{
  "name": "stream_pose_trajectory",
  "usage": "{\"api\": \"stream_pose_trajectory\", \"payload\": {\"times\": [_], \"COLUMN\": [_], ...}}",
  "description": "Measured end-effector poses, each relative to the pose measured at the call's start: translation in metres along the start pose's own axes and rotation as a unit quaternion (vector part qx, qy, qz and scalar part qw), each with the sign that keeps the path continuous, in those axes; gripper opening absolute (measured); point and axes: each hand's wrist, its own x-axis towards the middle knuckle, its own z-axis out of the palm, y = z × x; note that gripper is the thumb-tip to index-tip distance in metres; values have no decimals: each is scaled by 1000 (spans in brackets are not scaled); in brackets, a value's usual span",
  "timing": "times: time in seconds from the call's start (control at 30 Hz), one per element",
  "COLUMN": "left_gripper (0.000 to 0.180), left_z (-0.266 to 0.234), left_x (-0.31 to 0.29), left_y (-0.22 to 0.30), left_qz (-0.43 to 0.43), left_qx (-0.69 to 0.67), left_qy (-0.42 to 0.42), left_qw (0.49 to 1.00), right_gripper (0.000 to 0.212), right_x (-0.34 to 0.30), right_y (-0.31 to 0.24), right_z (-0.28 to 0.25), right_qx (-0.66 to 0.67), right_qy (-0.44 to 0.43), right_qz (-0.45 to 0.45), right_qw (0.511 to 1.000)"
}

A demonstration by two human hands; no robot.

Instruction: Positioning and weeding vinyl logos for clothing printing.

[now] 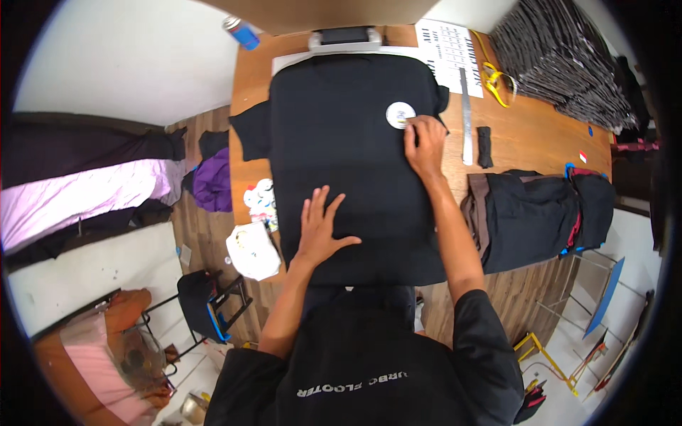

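Head view: a black T-shirt (341, 149) runs lengthwise from the table's (529, 135) near edge toward its far edge. Over it the left hand (317, 231) is spread, holding nothing visible. Farther on, the right hand (426, 145), the nearer one, curls its fingertips against a white disc (398, 113) just beyond, leftward; whether pinching, I cannot tell.

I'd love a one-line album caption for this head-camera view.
Left hand spread over a black T-shirt, right hand at the edge of a round white piece on it.

The shirt (369, 199) is matt cloth, the table (533, 142) smooth wood, the ruler (466, 117) shiny metal, the stacked packs (561, 64) glossy plastic
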Motion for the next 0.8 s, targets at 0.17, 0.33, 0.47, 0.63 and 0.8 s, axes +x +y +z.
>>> {"api": "stream_pose_trajectory", "payload": {"times": [0.17,0.33,0.47,0.63,0.8], "left_gripper": [100,80,68,63,64], "left_z": [-65,-130,-165,-190,-213], "left_x": [-67,-168,-256,-362,-445], "left_y": [-50,-152,-228,-343,-461], "left_qz": [31,88,130,34,-71], "left_qx": [-61,-183,-216,-236,-182], "left_qy": [-15,36,59,102,256], "left_qw": [998,978,966,966,947], "right_gripper": [12,11,11,10,12], "right_x": [-16,-40,-48,-93,-160], "right_y": [-79,-203,-292,-438,-569], "right_z": [21,48,69,107,154], "right_qx": [-74,-165,-206,-109,-37], "right_qy": [-15,-101,-47,14,-42], "right_qz": [-19,-57,-67,19,44], "right_qw": [997,979,975,994,997]}}
